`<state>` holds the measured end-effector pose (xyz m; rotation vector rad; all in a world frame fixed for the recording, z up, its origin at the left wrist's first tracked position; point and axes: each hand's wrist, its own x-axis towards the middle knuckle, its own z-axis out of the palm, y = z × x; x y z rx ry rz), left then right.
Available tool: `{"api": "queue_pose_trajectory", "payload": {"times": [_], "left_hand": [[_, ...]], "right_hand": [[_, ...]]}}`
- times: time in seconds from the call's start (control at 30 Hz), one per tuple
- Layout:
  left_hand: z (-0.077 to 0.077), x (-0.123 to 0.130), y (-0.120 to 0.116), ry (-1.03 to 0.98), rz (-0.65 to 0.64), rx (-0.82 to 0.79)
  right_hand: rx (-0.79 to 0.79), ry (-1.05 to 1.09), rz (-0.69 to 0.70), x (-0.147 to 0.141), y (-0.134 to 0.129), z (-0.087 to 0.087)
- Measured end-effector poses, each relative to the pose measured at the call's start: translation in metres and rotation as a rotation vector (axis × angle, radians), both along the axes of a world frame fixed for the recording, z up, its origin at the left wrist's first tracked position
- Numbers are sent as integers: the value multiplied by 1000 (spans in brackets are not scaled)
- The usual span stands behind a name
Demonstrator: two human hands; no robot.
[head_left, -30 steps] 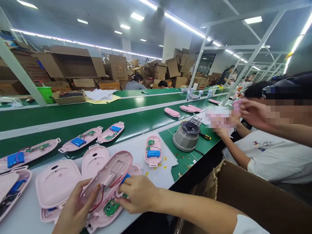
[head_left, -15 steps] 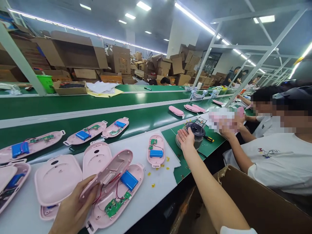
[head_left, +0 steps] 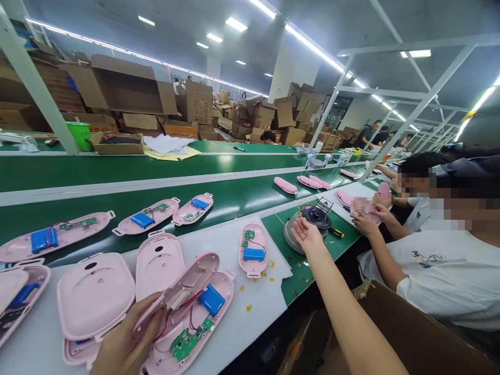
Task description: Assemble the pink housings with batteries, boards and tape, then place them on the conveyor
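My left hand (head_left: pixel 130 333) grips a pink plastic cover (head_left: pixel 187 284), raised at a tilt. Red wires run from it to the pink lower shell (head_left: pixel 160 359) beneath, which holds a blue battery (head_left: pixel 211 299) and a green circuit board (head_left: pixel 189 341). Over on the right, my right hand (head_left: pixel 310 237) is at the near side of a round grey machine (head_left: pixel 291 234) with a black top. Its fingers are partly bent and apart, with nothing visible in them; whether they touch the machine, I cannot tell.
More open pink shells (head_left: pixel 253 242) lie on the white sheet (head_left: pixel 230 333) and green belt (head_left: pixel 234 192). Small yellow tape pieces (head_left: pixel 249 308) are scattered nearby. A screwdriver (head_left: pixel 336 233) lies beyond the machine. A cardboard box (head_left: pixel 422 333) and a co-worker (head_left: pixel 433 265) are at right.
My right hand's fingers, stretched out before, are now more bent beside the machine. My left hand still holds the tilted cover. The whole view has shifted slightly.
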<state>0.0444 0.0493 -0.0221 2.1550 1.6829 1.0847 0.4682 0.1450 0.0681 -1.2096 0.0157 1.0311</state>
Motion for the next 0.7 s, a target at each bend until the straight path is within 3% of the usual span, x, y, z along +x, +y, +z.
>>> {"api": "queue_pose_trajectory", "payload": {"times": [0.1, 0.27, 0.37, 0.43, 0.5, 0.6, 0.7], "left_hand": [[-3, -3, 0, -91, -96, -93], [-8, -8, 1, -129, -106, -154], [-3, -5, 2, -198, -54, -181], [7, 1, 1, -269, 6, -206], [20, 11, -4, -342, 11, -261], [36, 25, -10, -470, -141, -350], [35, 31, -9, -631, -243, -355]], "right_hand": [[-20, 13, 51, 3, -10, -3], [-4, -33, -18, 5, -5, -1], [11, -84, -51, -2, -9, 7], [52, -126, 7, -21, -25, 12], [180, -304, 174, -57, -49, 14], [521, -845, 575, -125, -85, 14], [877, -1365, 978, -186, -101, 2]]}}
